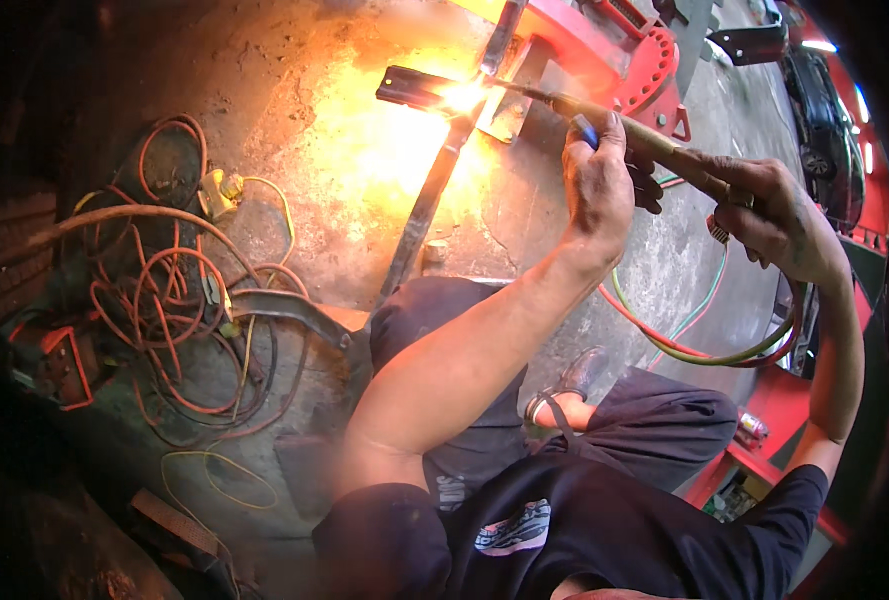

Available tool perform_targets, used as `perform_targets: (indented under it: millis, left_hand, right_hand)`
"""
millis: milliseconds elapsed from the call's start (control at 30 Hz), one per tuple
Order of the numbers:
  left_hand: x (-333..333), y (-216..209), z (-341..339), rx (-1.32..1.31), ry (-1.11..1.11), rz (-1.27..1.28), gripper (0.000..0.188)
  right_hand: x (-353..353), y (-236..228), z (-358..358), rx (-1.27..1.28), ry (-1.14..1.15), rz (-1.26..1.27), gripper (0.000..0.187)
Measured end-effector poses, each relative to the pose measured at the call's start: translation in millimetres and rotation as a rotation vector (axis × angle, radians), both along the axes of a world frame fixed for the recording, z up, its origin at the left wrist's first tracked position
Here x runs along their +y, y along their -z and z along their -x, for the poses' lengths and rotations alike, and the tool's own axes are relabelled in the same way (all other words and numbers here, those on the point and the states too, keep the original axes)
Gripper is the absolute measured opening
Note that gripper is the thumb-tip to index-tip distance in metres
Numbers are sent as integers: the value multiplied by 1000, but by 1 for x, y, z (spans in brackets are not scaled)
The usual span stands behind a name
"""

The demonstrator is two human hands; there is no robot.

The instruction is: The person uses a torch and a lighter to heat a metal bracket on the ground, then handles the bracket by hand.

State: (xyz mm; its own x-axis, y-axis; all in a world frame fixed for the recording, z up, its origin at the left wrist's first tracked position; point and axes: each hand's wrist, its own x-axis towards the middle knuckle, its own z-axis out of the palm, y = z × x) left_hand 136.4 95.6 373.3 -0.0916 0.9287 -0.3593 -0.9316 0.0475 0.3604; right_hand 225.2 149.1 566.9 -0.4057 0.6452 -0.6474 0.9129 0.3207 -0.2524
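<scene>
A cutting torch [694, 166] with a long brass-coloured tube slants across the upper middle. My right hand [784, 215] is closed round its rear end, by the valve knob [717, 230]. Further forward, my left hand [599, 185] is closed at the tube, thumb up against it, with a small blue object [584, 130] showing by the thumb. Bright flame glare [464, 97] lies at the torch's tip, on a short dark metal bracket [409, 88]. This bracket meets a long metal bar [427, 210] that runs diagonally. Glare hides the exact joint.
Tangled orange hoses and cables [169, 290] lie on the left floor, near a yellow connector [221, 192] and a red-and-black box [52, 365]. Red and green torch hoses [704, 352] loop down right. Red machinery [649, 70] stands at top; a dark car [814, 130] is at far right.
</scene>
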Motion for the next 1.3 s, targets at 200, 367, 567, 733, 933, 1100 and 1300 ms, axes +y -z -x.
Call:
perform_targets:
  millis: [200, 367, 567, 733, 933, 1100, 1300]
  left_hand:
    - [5, 4, 2, 13, -5, -4, 38]
    - [8, 5, 2, 8, 19, -14, 39]
    - [14, 6, -5, -13, -29, -8, 38]
    - [16, 8, -8, -46, -63, -14, 35]
    - [16, 7, -7, -49, -76, -13, 34]
    - [15, 4, -4, -38, -47, 1, 34]
    - [10, 2, 2, -3, -1, -5, 39]
  right_hand:
    - [6, 3, 5, 1, 6, 36, 61]
    - [8, 1, 5, 11, 68, 50, 58]
    - [11, 3, 1, -27, 98, 6, 57]
    - [13, 3, 0, 0, 48, 26, 58]
    - [15, 4, 1, -8, 3, 3, 59]
    - [15, 2, 4, -38, -13, -7, 61]
    - [15, 0, 9, -53, -13, 0, 62]
